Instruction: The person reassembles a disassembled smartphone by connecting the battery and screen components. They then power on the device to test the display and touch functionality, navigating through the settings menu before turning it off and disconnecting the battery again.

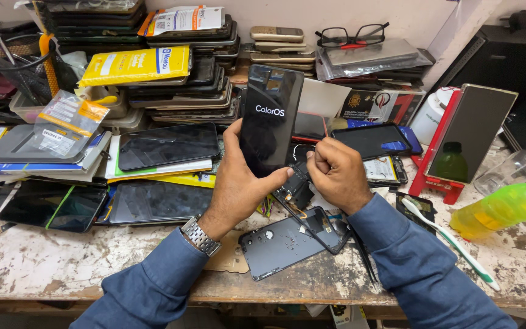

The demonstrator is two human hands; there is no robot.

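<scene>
My left hand (238,183) grips a black phone screen panel (270,116), held upright and lit with white lettering. Its lower end joins an opened phone body (299,186) with exposed dark parts and a ribbon cable. My right hand (338,173) is closed with fingertips pinched at that lower end; whether it holds a small tool I cannot tell. A dark grey back cover (284,244) lies flat on the bench just below both hands.
Stacks of phones and screens (184,91) and a yellow packet (135,64) crowd the back. Loose dark screens (167,145) lie left. A phone on a red stand (471,131), a green bottle (503,207), a toothbrush (452,240) and glasses (351,35) sit right.
</scene>
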